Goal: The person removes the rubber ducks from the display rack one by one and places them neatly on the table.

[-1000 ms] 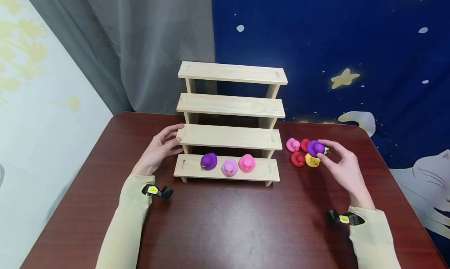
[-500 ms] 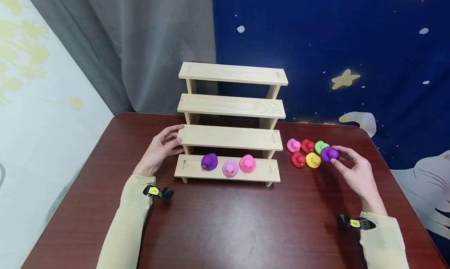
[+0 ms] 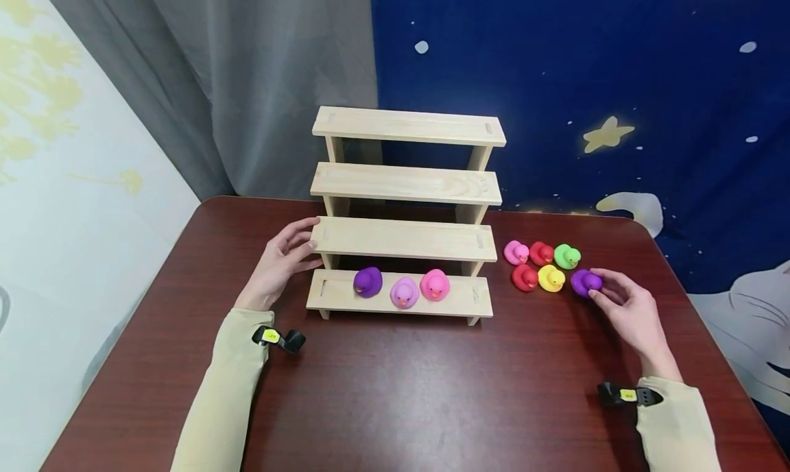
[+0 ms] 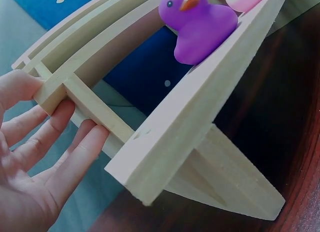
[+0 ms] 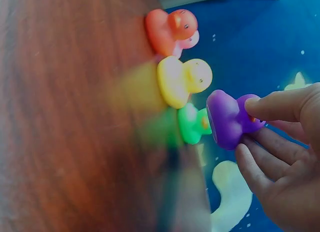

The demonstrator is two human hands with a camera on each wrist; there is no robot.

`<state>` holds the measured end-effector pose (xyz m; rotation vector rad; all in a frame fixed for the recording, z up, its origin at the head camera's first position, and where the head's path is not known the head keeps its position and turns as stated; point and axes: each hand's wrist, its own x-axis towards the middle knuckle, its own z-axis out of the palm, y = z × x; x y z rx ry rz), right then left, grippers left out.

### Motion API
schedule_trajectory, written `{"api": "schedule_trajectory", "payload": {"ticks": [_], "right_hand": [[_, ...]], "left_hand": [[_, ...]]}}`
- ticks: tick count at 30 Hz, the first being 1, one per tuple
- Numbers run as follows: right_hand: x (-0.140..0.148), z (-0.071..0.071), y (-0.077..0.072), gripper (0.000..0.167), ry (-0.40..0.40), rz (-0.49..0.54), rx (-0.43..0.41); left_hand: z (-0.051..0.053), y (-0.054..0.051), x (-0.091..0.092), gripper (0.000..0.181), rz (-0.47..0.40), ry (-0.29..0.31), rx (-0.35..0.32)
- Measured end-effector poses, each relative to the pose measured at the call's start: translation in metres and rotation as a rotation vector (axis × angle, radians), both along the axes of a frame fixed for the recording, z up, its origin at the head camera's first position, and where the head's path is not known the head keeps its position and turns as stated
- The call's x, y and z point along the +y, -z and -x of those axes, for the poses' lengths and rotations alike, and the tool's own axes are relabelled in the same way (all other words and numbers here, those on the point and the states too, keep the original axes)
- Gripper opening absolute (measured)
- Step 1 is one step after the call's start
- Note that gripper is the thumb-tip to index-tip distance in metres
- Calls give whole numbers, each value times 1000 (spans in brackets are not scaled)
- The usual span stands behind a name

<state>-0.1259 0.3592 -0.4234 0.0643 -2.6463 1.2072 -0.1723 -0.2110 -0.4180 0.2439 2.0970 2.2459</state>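
Observation:
My right hand (image 3: pixel 632 312) pinches a purple rubber duck (image 3: pixel 585 283) between thumb and fingers, at the right of the duck group. In the right wrist view that purple duck (image 5: pixel 227 119) appears tilted, with its flat base seemingly off the table. At the left, my left hand (image 3: pixel 276 266) grips the end of the third board down of a wooden tiered shelf (image 3: pixel 401 239), its thumb and fingers around the board end in the left wrist view. On the lowest board sit a purple duck (image 3: pixel 367 282), a lilac duck (image 3: pixel 404 292) and a pink duck (image 3: pixel 435 285).
Beside the shelf's right end, several ducks stand in two rows: pink (image 3: pixel 516 252), red (image 3: pixel 541 253) and green (image 3: pixel 567 256) behind, another red (image 3: pixel 524 278) and a yellow (image 3: pixel 551 278) in front. A brown table (image 3: pixel 420 390) lies beneath; curtains (image 3: pixel 555 81) hang behind.
My right hand has carried the purple duck rightward and lower in view, from over the duck group to its right side, uncovering the green duck. The left hand stays on the shelf.

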Motion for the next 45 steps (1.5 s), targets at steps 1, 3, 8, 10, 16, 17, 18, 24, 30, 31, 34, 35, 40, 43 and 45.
{"api": "schedule_trajectory", "payload": {"ticks": [1, 3, 8, 10, 16, 17, 18, 24, 30, 31, 34, 35, 40, 43, 45], "right_hand": [[1, 1, 2, 36, -1, 10, -3], [3, 2, 6, 37, -3, 32, -14], [8, 8, 14, 38, 2, 53, -62], [11, 10, 16, 38, 3, 49, -81], [15, 18, 23, 38, 0, 65, -100], [15, 19, 23, 38, -5, 72, -95], [14, 21, 24, 38, -10, 80, -90], [10, 24, 26, 39, -28, 83, -81], [9, 21, 21, 43, -5, 67, -85], [9, 20, 20, 44, 0, 61, -74], [7, 19, 12, 43, 5, 32, -30], [6, 19, 10, 43, 2, 24, -12], [1, 19, 1, 40, -21, 16, 55], [-7, 16, -7, 38, -44, 27, 64], [-11, 15, -9, 38, -62, 31, 73]], "left_hand": [[0, 0, 0, 47, 3, -1, 0], [0, 0, 0, 47, 5, -3, 0], [0, -1, 0, 46, -1, -1, 3], [1, -1, 0, 45, 0, 2, 7], [4, 0, 1, 43, 30, 11, 25], [4, 0, 2, 43, 31, 13, 28], [5, 1, 2, 43, 33, 9, 29], [2, 1, 4, 43, 76, -14, 36], [-1, 2, 3, 48, 123, 15, 61], [-1, 2, 3, 49, 123, 17, 67], [-3, 4, 0, 50, 123, 13, 81], [-4, 5, -1, 50, 121, 13, 86], [-6, 7, -7, 52, 120, 9, 99], [-7, 8, -11, 52, 126, 8, 95], [-8, 9, -14, 51, 126, 8, 91]]}}
